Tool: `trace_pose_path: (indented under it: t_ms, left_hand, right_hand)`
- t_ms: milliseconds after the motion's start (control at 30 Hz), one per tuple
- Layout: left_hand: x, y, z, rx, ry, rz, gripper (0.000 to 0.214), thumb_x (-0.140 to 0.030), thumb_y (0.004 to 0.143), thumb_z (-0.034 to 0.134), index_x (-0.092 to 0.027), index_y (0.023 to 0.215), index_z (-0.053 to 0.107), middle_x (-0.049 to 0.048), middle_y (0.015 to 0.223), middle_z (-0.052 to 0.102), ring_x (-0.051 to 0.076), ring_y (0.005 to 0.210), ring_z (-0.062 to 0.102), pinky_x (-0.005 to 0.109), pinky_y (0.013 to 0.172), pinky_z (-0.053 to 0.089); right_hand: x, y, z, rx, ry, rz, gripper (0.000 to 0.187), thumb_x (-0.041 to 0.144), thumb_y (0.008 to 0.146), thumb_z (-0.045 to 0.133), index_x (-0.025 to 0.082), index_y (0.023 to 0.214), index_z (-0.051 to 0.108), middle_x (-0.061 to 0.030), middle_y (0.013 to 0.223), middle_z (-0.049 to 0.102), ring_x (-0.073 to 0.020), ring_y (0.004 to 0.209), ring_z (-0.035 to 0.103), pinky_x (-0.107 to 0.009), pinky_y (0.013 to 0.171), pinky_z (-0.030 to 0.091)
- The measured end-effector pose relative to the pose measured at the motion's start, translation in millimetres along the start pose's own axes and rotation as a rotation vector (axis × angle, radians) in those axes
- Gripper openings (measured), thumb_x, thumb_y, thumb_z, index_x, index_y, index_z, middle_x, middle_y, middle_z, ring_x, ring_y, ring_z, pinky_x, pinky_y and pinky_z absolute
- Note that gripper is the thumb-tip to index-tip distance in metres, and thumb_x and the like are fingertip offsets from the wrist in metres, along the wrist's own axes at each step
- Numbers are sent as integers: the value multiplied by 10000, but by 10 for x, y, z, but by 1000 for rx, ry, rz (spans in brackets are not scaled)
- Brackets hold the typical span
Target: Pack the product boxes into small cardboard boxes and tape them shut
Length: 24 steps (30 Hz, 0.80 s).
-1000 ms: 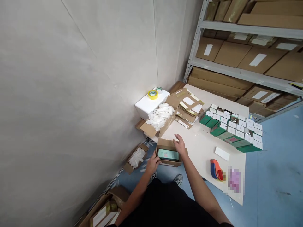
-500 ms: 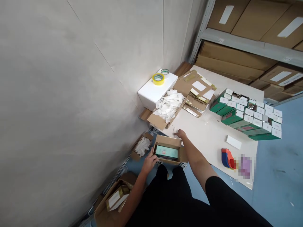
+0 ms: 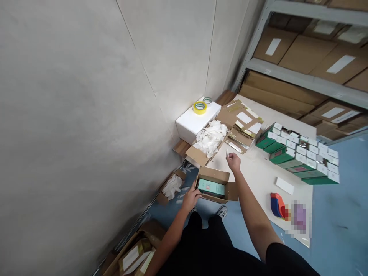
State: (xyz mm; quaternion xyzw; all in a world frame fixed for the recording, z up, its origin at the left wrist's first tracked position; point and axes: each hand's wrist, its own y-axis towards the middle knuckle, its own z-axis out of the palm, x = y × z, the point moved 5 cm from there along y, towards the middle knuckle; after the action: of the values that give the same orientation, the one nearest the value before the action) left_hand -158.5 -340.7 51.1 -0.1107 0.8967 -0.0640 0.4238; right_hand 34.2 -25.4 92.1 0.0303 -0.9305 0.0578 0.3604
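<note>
An open cardboard box hangs at the table's near edge, flaps up, with a green carton lying inside it. My left hand is closed on the box's left wall. Beyond the box, over the tabletop, my right hand pinches a small white piece, perhaps a scrap of paper; its kind is too small to make out. Near that hand stands another open carton filled with crumpled white paper.
Flattened cardboard lies on the white table. Rows of green-and-white cartons, a white box and a red-and-blue tape dispenser stand to the right. Yellow tape sits on a white block. Shelves stand behind.
My right hand has lifted from the table edge and moved away from me with the small white piece. My left hand still holds the box. The camera view has shifted.
</note>
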Motion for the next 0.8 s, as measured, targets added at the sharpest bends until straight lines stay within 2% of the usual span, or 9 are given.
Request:
trace_pose_path:
  t_ms: [67, 167, 233, 367, 433, 500, 567, 667, 800]
  left_hand:
    - [-56, 89, 34, 8, -14, 9, 102, -267, 926, 630, -230, 909, 724, 81, 1684, 355, 277, 1113, 701, 381, 920, 561]
    - [-144, 218, 62, 19, -19, 39, 76, -230, 905, 652, -222, 913, 727, 81, 1709, 300, 278, 1122, 701, 393, 946, 551]
    - [-197, 284, 58, 15, -24, 67, 73, -217, 899, 657, -221, 914, 729, 74, 1716, 286, 288, 1160, 688, 402, 972, 541]
    - [-251, 361, 36, 2, -28, 77, 46, -205, 895, 671, -216, 897, 715, 81, 1722, 266, 299, 1207, 667, 412, 985, 534]
    - [-272, 381, 24, -12, -29, 79, 39, -193, 889, 678, -218, 896, 708, 77, 1719, 276, 289, 1203, 669, 407, 992, 531]
    - [-301, 393, 17, -29, -33, 91, 42, -185, 884, 680, -219, 891, 704, 74, 1713, 293, 284, 1189, 675, 401, 990, 530]
    - [-335, 400, 19, -41, -31, 102, 42, -184, 883, 682, -220, 876, 702, 73, 1707, 308, 283, 1178, 680, 398, 980, 532]
    - [-376, 406, 38, -48, -9, 103, 45, -192, 884, 689, -226, 855, 692, 74, 1704, 315, 273, 1166, 687, 391, 969, 533]
    - [-437, 418, 95, -30, 4, 113, 42, -219, 903, 675, -235, 864, 682, 77, 1709, 301, 248, 1095, 708, 366, 911, 547]
  right_hand:
    - [278, -37, -119, -10, 21, -72, 109, 327, 807, 585, 261, 872, 526, -35, 919, 721, -204, 783, 646, -305, 743, 478]
    - [696, -125, -61, 139, 65, -235, 169, 256, 823, 482, 259, 985, 530, -6, 806, 692, -214, 707, 627, -299, 689, 466]
    - [887, -185, -8, 171, 0, -283, 270, 240, 830, 450, 249, 1080, 549, -3, 787, 680, -232, 697, 621, -314, 683, 461]
    - [1121, -269, 138, 297, -220, -363, 541, 270, 831, 578, 249, 1371, 537, -15, 862, 721, -251, 821, 671, -310, 763, 470]
    - [1215, -280, 219, 365, -325, -435, 610, 250, 815, 658, 267, 1417, 558, -43, 993, 754, -259, 937, 686, -300, 830, 471]
    - [1294, -261, 282, 407, -387, -495, 541, 218, 826, 684, 284, 1361, 638, -59, 1139, 752, -262, 1029, 680, -294, 882, 471]
    - [1342, -222, 314, 430, -424, -515, 397, 205, 850, 691, 282, 1239, 726, -61, 1178, 745, -255, 1064, 673, -286, 902, 475]
    - [1362, -172, 300, 450, -441, -523, 214, 200, 888, 683, 261, 1062, 791, -63, 1103, 751, -237, 1042, 671, -272, 895, 480]
    - [1368, -159, 195, 403, -339, -574, 176, 214, 948, 625, 243, 961, 798, -67, 1026, 732, -218, 994, 666, -266, 874, 484]
